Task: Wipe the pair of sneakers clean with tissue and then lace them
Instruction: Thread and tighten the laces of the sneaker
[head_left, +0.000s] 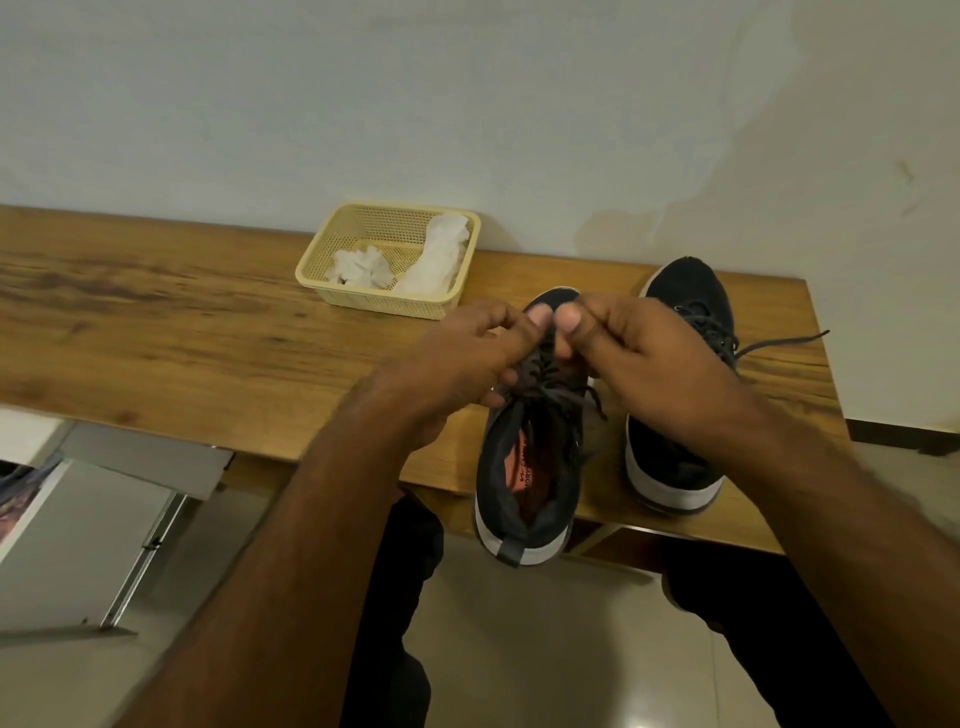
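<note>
Two black sneakers with white soles stand on the wooden table, toes toward the wall. The nearer sneaker hangs its heel over the table's front edge and shows an orange insole. My left hand and my right hand meet above its forefoot, thumbs together, each pinching the dark lace there. The other sneaker stands to the right, partly hidden by my right hand, with a loose lace end trailing right across the table.
A cream plastic basket with crumpled white tissues sits at the back against the wall. The table ends just right of the sneakers. A white cabinet or drawer unit stands low on the left. My dark-trousered legs are below the table edge.
</note>
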